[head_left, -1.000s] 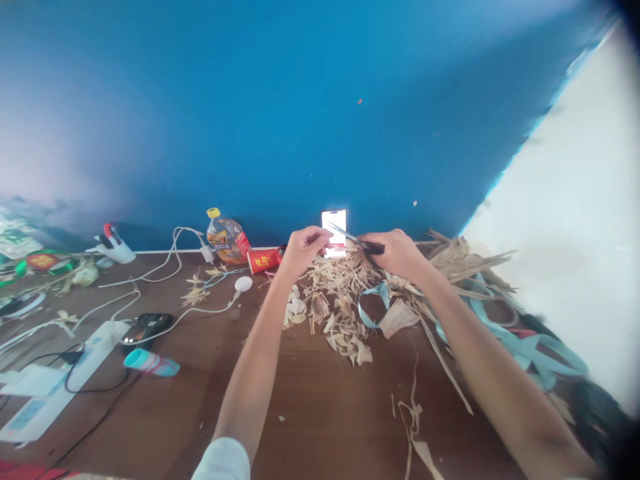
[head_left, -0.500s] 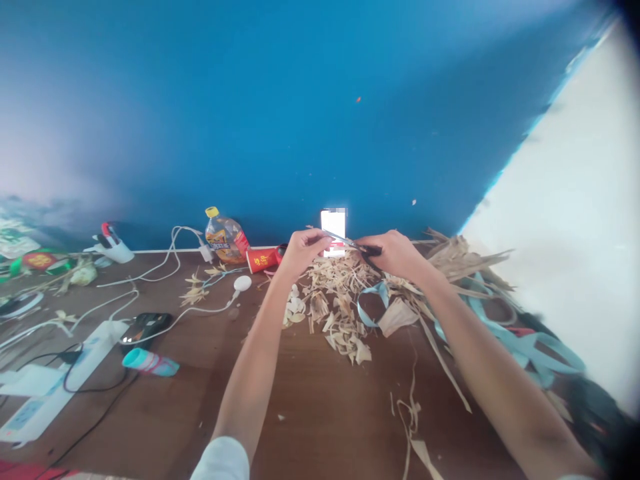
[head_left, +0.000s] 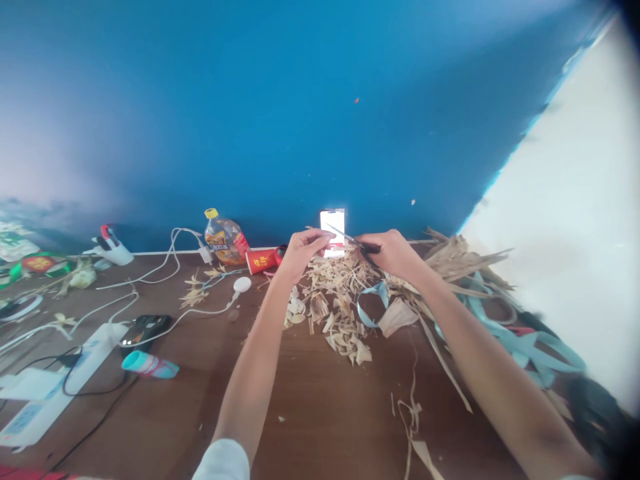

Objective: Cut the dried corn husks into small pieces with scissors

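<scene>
In my right hand (head_left: 387,251) is a pair of scissors (head_left: 349,237), its blades pointing up and left toward my other hand. My left hand (head_left: 306,249) is pinched closed close to the blade tips; whatever it holds is too small to make out. Behind the blades, a phone (head_left: 333,219) with a bright screen leans against the blue wall. Below both hands lies a heap of pale dried husk scraps (head_left: 345,273). A loop of light blue ribbon (head_left: 367,313) rests at the heap's right side, beside a broader husk piece (head_left: 399,317).
Long dried husks (head_left: 457,257) and more blue ribbon (head_left: 540,353) lie at the right. On the left are a plastic bottle (head_left: 225,241), a red cup (head_left: 261,260), a power strip (head_left: 65,387), white cables and a turquoise roll (head_left: 150,364).
The scissor blades have shifted slightly and their tips now show above my left fingers. Both hands stay in almost the same place.
</scene>
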### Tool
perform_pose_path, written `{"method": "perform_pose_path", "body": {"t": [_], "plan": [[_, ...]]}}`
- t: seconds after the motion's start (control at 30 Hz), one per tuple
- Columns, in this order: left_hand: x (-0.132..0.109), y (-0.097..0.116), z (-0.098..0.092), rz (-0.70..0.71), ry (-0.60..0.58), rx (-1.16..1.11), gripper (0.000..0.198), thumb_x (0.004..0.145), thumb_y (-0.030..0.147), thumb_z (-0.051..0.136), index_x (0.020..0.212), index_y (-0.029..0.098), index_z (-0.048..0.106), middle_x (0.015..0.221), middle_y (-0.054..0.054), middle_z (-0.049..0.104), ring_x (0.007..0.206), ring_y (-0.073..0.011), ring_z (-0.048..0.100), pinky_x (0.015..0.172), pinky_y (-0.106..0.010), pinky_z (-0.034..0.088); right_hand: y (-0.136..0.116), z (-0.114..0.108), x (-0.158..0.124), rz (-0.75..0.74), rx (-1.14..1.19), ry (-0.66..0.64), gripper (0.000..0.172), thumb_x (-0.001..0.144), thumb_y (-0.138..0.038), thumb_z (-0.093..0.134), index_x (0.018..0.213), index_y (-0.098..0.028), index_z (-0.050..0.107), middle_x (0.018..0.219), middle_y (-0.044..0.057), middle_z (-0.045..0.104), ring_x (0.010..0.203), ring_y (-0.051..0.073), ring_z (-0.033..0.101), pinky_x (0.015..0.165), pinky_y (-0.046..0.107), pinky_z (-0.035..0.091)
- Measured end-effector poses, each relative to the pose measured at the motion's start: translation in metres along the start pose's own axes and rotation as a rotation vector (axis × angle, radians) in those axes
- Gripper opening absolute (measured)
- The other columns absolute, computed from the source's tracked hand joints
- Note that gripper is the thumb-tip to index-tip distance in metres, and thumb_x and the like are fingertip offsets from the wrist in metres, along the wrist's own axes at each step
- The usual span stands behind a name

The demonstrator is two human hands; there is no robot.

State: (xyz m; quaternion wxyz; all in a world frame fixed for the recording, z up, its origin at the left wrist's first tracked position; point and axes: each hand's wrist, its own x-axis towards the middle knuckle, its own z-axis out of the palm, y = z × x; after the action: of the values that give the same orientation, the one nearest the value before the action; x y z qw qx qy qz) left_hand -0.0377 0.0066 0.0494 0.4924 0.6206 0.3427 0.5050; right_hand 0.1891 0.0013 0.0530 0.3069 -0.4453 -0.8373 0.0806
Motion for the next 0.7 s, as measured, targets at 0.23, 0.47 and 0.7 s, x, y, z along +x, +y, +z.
{"method": "perform_pose_path", "body": {"t": [0.23,0.47,0.7], "plan": [[-0.001,0.002,0.003,-0.018,-0.053,0.004,0.031,0.081,0.040,0.061,0.097,0.014,0.070,0.086,-0.008,0.067,0.065,-0.0082,0.055,0.065,-0.023,0.046,-0.001,0.003,0.000,0.047,0.079,0.101,0.029,0.077,-0.025,0.054,0.098,-0.018,0.073,0.070,0.003,0.069,0.058,0.014,0.051,0.054,0.024,0.030],[-0.001,-0.003,0.007,-0.104,-0.007,0.016,0.032,0.078,0.042,0.063,0.094,0.014,0.065,0.087,-0.009,0.071,0.062,-0.0088,0.058,0.063,-0.025,0.047,-0.003,0.006,0.001,0.064,0.075,0.117,0.027,0.077,-0.029,0.057,0.096,-0.017,0.072,0.074,0.004,0.070,0.062,0.016,0.054,0.058,0.024,0.034],[0.001,-0.007,0.010,-0.094,-0.017,0.093,0.029,0.077,0.042,0.063,0.089,0.015,0.065,0.083,-0.006,0.068,0.067,-0.0100,0.058,0.067,-0.025,0.046,-0.001,0.005,0.001,0.131,0.078,0.102,0.031,0.074,-0.031,0.058,0.098,-0.016,0.072,0.070,0.006,0.070,0.066,0.019,0.058,0.057,0.024,0.036]]}}
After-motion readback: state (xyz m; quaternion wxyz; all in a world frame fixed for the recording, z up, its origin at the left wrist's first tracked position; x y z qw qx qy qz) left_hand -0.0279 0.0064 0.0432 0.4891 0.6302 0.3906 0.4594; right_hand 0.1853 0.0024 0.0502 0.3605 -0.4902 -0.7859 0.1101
